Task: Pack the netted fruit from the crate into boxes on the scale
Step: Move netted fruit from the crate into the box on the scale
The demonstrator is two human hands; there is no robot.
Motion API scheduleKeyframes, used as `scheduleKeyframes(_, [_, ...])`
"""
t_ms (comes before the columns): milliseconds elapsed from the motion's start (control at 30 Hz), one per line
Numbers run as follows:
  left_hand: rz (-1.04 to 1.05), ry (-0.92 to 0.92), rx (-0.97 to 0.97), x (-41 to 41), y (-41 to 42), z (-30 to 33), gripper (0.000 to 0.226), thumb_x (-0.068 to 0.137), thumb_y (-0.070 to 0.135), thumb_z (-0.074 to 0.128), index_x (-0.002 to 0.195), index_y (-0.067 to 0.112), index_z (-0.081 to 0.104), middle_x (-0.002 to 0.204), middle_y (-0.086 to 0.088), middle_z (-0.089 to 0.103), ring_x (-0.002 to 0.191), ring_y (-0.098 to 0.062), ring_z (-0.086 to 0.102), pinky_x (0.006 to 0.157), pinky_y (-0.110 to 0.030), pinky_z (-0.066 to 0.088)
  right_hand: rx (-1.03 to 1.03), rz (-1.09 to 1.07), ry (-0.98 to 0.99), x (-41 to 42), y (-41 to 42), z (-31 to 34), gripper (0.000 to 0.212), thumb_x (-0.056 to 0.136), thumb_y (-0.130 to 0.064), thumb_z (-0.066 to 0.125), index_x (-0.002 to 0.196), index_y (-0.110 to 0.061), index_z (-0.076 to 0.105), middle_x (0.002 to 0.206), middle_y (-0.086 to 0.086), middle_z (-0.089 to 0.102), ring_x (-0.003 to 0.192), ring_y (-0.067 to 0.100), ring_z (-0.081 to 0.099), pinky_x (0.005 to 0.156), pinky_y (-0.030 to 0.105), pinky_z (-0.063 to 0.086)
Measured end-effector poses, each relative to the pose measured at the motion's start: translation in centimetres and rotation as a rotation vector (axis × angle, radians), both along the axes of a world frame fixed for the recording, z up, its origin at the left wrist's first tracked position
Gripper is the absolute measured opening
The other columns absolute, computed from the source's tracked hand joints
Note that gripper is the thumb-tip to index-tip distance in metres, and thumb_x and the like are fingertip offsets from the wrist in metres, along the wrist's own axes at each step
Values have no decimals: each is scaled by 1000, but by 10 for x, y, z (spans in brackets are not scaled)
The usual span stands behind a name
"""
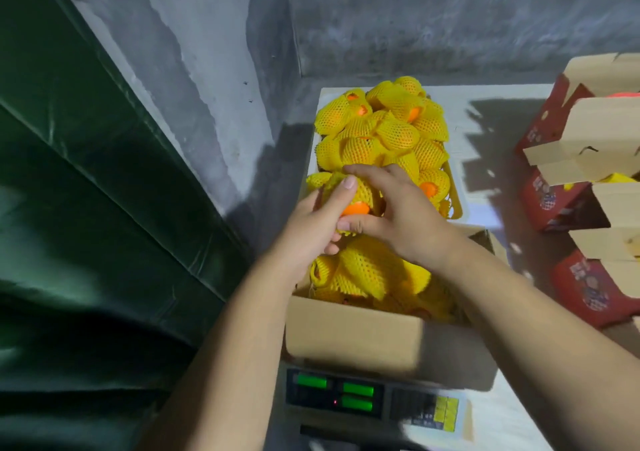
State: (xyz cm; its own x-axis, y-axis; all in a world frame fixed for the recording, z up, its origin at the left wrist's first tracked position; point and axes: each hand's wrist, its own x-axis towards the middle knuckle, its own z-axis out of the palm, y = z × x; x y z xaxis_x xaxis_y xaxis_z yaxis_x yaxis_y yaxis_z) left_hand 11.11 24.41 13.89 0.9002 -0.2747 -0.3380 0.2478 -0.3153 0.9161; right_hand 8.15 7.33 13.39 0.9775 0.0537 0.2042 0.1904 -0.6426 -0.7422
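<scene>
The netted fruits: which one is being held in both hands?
The netted fruit between the crate and the cardboard box, bare orange end showing. The left hand and right hand both grip it; the others lie untouched.

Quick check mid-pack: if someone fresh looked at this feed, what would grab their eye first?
The heap of yellow-netted fruit in the crate at centre, bright against the grey wall. Just below it, the left hand and right hand together hold one netted fruit over the cardboard box, which sits on the scale with green lit displays. Red boxes stack at right.
</scene>
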Motion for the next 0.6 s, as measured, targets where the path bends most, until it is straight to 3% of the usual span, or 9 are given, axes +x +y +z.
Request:
scheduleKeyframes(100, [-28,-158,125,-31,24,-5,46,99,69,45,111,32,68,84,14,69,79,-6,66,63,-20,48,-64,-33,29,-26,29,-9,81,76,-40,87,148,-24,54,113,5,44,104,20,52,94,17,37])
scheduleKeyframes(167, [-98,-329,305,-46,37,-8,41,105,58,42,117,27,67,102,6,72,98,-18,66,71,-27,48,-139,-87,23,-40,49,-19,75,82,-34,84,150,-26,52,113,5,40,101,28,57,96,30,43])
scheduleKeyframes(267, [-233,-518,627,-65,58,-7,45,103,55,45,138,30,58,131,0,65,122,-29,58,101,-43,48,-280,-140,118,-48,65,-26,71,91,-28,74,155,-28,43,120,9,45,111,38,60,98,35,41])
scheduleKeyframes(367, [-240,-538,663,-79,76,-11,42,103,50,49,140,32,58,139,2,53,133,-29,44,117,-47,34,-454,-75,291,-52,77,-24,66,95,-32,67,156,-26,42,145,20,49,135,38,49,109,41,41])
scheduleKeyframes(500, [-257,-576,588,-90,96,-17,30,105,33,52,132,28,65,135,1,54,124,-27,49,106,-39,41,-413,-129,212,-68,97,-22,56,98,-19,59,152,-20,48,149,19,50,135,38,50,113,39,39])
scheduleKeyframes(600, [-293,-662,654,-96,103,-18,26,102,27,52,123,26,68,129,-3,59,117,-31,51,97,-35,41,-386,-138,122,-83,114,-26,50,95,-11,57,145,-18,58,146,18,53,132,39,53,112,41,41])
